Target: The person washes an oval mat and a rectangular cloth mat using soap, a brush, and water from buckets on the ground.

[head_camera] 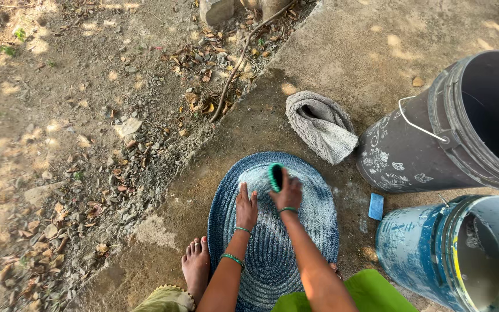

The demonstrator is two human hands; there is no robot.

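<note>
Blue braided oval mat [272, 242] lies flat on the wet concrete, long axis running 12 to 6 o'clock toward the person. Pale suds cover its middle; the far rim looks darker, likely unscrubbed. Right hand [287, 193] is clenched around a green scrub brush [275, 177] at the mat's 12 o'clock end; left hand [246, 207] presses flat, fingers spread, holding nothing.

Black bucket [434, 138] and blue bucket [417, 248] running off right edge; blue bucket's contents blurring, unreadable. Right hand [287, 193] covering most of green brush [275, 176]. Right foot hiding behind forearm. Round blue mat [313, 214] disappearing under arms and green garment [371, 292] at bottom edge.
</note>
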